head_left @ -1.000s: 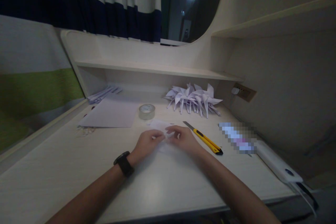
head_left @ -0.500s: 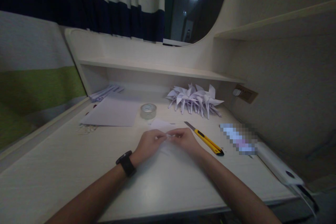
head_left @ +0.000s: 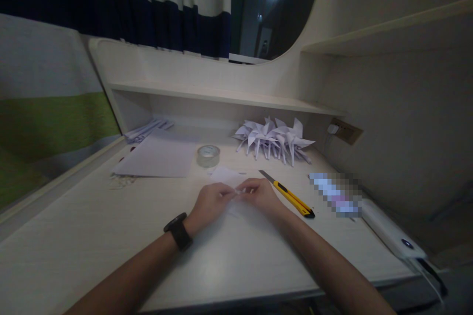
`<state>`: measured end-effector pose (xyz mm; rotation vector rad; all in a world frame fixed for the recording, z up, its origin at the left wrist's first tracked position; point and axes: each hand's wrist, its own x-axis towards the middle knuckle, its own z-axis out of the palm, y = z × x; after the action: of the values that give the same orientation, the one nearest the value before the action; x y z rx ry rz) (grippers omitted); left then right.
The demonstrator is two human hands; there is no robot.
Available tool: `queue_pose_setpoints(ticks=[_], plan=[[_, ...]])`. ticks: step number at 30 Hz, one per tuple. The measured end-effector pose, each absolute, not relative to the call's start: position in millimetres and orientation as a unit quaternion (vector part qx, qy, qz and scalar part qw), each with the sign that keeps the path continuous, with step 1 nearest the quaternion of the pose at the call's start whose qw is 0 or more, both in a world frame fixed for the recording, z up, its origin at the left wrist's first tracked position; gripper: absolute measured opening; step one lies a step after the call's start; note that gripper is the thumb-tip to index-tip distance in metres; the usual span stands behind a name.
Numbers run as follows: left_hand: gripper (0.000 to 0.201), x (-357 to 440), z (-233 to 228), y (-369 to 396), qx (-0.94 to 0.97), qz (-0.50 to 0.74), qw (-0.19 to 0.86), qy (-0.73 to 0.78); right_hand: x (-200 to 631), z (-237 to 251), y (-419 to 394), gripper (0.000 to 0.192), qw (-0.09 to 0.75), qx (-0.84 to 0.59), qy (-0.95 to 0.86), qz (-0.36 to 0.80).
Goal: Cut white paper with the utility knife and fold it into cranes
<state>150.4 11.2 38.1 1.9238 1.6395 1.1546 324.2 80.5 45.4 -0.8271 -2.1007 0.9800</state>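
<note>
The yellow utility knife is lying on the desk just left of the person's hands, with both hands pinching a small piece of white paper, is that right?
Not quite. In the head view the yellow utility knife lies on the desk just right of the hands, not left. The left hand and right hand do pinch the small piece of white paper.

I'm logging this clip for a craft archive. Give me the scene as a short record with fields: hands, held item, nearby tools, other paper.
hands: left hand and right hand meet over the desk, fingertips pinching
held item: small white paper piece, between both hands
nearby tools: yellow utility knife right of the right hand; tape roll behind
other paper: folded paper pinwheels at the back; flat sheet to the left
wrist: black watch on the left
</note>
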Motion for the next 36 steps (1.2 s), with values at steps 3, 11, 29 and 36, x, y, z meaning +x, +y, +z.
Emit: queue_pose_setpoints(ticks=[3, 11, 29, 36], plan=[[0.019, 151, 36, 11, 0.685, 0.406, 0.188, 0.575, 324, 46, 80, 0.018, 0.331, -0.325, -0.797, 0.387], [0.024, 153, 38, 9, 0.689, 0.401, 0.219, 0.562, 325, 48, 81, 0.024, 0.313, -0.318, -0.793, 0.415], [0.025, 130, 47, 25, 0.623, 0.437, 0.252, 0.598, 324, 48, 81, 0.024, 0.332, -0.342, -0.737, 0.480], [0.036, 91, 31, 44, 0.564, 0.400, 0.117, 0.713, 326, 49, 81, 0.027, 0.285, -0.305, -0.746, 0.519]])
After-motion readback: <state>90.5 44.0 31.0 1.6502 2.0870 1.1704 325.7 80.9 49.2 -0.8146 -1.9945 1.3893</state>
